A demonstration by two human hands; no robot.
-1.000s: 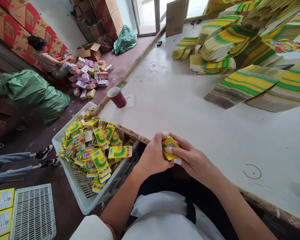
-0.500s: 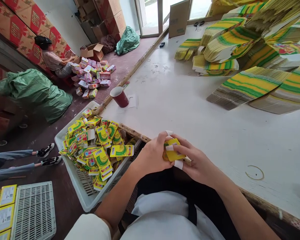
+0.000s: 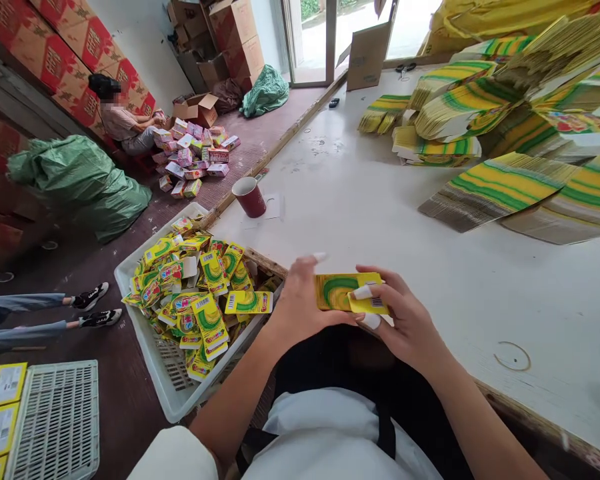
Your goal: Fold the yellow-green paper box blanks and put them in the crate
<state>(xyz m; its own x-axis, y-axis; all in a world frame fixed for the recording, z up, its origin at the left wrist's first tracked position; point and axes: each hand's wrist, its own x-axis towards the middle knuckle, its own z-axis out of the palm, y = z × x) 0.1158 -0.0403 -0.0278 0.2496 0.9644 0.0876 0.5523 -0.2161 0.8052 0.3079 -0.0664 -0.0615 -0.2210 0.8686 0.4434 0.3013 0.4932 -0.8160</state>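
A small yellow carton (image 3: 337, 290) with a green swirl lies between my two hands at the near edge of the white table. My right hand (image 3: 403, 317) grips its right end, white tape on the fingers and a barcode partly showing beneath them. Around the left end is my left hand (image 3: 300, 303), its thumb along the near side and its taped index finger raised and blurred. Left of my hands, a pale plastic crate (image 3: 167, 400) holds a heap of similar yellow-green cartons (image 3: 210, 323), some with flaps open.
A red mug (image 3: 250, 198) stands on the table (image 3: 340, 213) near its left edge. Stacks of flat printed card (image 3: 510, 187) cover the far right. A seated person (image 3: 125, 123) is beside colourful boxes (image 3: 195, 157) on the floor. Another person's legs (image 3: 35, 313) show at left.
The carton has turned so that its long printed side faces up and more of it shows. My left index finger has lifted off it. The view has shifted slightly.
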